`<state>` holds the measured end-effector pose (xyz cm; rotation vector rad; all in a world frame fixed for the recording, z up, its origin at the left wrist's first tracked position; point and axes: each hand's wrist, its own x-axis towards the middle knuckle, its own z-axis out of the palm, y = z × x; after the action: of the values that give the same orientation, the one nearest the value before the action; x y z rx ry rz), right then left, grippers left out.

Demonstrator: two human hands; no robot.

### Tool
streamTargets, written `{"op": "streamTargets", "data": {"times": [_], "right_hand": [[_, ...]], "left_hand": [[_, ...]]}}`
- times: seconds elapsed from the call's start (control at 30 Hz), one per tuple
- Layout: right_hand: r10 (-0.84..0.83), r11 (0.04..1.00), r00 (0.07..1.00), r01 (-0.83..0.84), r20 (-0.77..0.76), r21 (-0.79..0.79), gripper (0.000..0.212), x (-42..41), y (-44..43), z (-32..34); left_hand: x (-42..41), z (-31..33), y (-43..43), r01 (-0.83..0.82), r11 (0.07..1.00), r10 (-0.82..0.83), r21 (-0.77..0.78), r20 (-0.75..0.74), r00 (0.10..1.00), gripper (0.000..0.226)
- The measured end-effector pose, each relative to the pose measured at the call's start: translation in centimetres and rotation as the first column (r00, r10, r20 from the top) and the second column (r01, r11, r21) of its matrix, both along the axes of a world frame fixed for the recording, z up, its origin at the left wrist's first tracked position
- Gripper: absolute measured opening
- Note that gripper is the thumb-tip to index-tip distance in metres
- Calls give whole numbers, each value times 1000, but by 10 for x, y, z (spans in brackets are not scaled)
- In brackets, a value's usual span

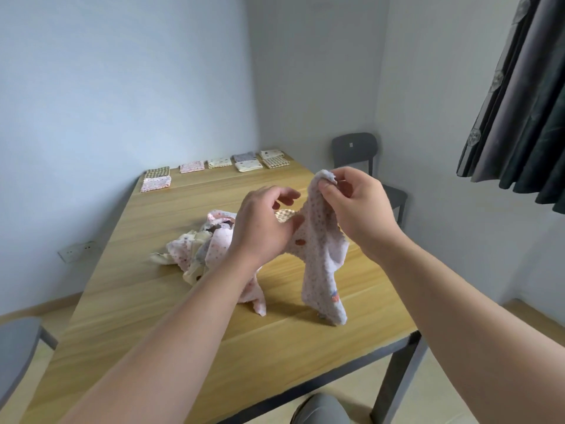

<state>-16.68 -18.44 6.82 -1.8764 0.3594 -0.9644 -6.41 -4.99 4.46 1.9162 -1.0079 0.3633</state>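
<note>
cloth [318, 240] corner in right hand [357, 206] (off table [305, 347])

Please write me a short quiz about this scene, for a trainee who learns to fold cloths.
1. True or false: the right hand pinches the top corner of the dotted cloth.
2. Where do the folded cloths lie? A) on the chair B) along the far edge of the table C) on the floor
3. What lies on the table to the left of the left hand?
Key: 1 true; 2 B; 3 a pile of unfolded cloths.
</note>
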Motion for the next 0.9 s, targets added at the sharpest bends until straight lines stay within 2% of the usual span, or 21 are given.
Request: {"op": "streamTargets", "data": {"times": [0.03, 0.1, 0.17, 0.23, 0.33, 0.43, 0.53, 0.67, 0.73, 0.83, 0.9], "right_hand": [[21, 1000, 1000, -21, -9, 16, 7, -1, -1, 2], [71, 997, 997, -70, -23, 38, 8, -5, -2, 5], [115, 992, 993, -113, -36, 50, 8, -9, -4, 7], [140, 988, 989, -137, -40, 72, 8, -13, -7, 6], [109, 991, 993, -106, -40, 88, 9, -17, -16, 2], [40, 993, 999, -36, -35, 109, 10, -21, -31, -3], [-60, 993, 997, 64, -37, 103, 11, -25, -49, -10], [-200, 976, 977, 205, -73, 78, 10, -31, -71, -19], [-246, 962, 965, 254, -92, 100, 9, -32, -80, -25], [-362, 926, 926, 371, -108, 76, 14, -35, -89, -29], [-367, 918, 923, 379, -113, 115, 16, -38, -91, -30]], "left_hand": [[0, -3, -2, 21, 999, -19, 40, -39, 999, 41], [-3, -5, -6, 181, 980, -155, 89, -242, 958, 49], [-7, -8, -11, 368, 930, -329, -2, -452, 829, 43], [-11, -12, -16, 427, 896, -421, -126, -552, 720, 32], [-10, -20, -19, 382, 919, -372, -101, -545, 752, 15], [1, -29, -21, 292, 955, -238, 46, -468, 851, 4], [11, -34, -20, 181, 967, -101, 180, -382, 919, 30], [19, -31, -16, 75, 964, 7, 256, -305, 952, 12], [23, -26, -14, -24, 971, 89, 239, -263, 961, 9], [26, -15, -11, -135, 985, 158, 107, -254, 954, 16], [26, -10, -9, -165, 985, 170, 42, -250, 953, 17]]}}
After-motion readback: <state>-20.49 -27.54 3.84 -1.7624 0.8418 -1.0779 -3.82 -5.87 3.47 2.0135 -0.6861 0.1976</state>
